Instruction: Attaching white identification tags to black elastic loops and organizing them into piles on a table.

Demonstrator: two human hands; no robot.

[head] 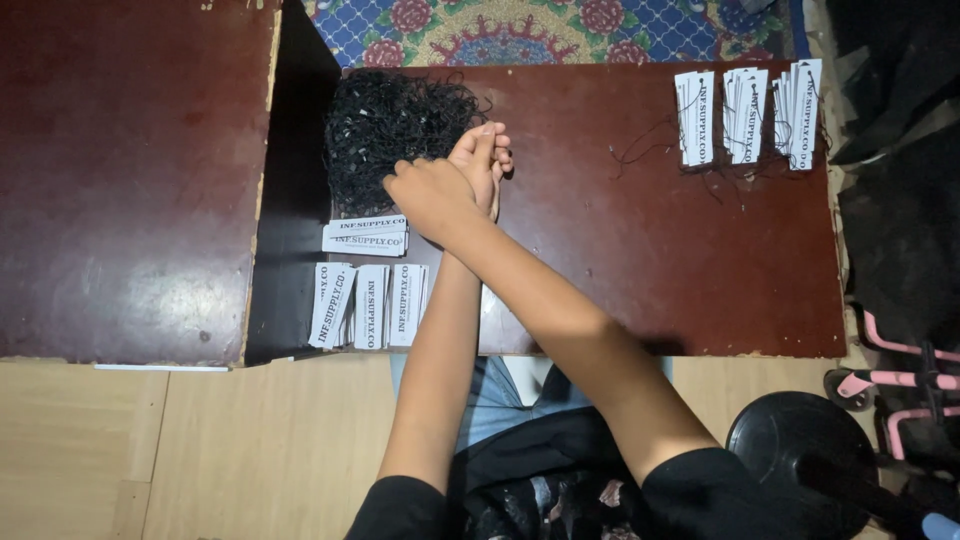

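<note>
My forearms cross over a dark red-brown table (650, 250). My right hand (430, 195) lies over my left wrist, knuckles up, its fingers dug into the edge of a tangled pile of black strings (390, 120). My left hand (485, 155) sits just right of that pile with fingers pressed together and curled; whether it pinches a string is not visible. Below the hands lie stacks of white printed card tags, one flat stack (368, 237) and a row of three stacks (368, 305).
Three stacks of white tags with black strings attached (745, 115) stand at the table's far right. A second worn brown tabletop (130, 180) lies to the left across a dark gap. A black round stool (790, 450) and a pink frame (900, 385) are at lower right. A patterned rug (520, 30) lies beyond.
</note>
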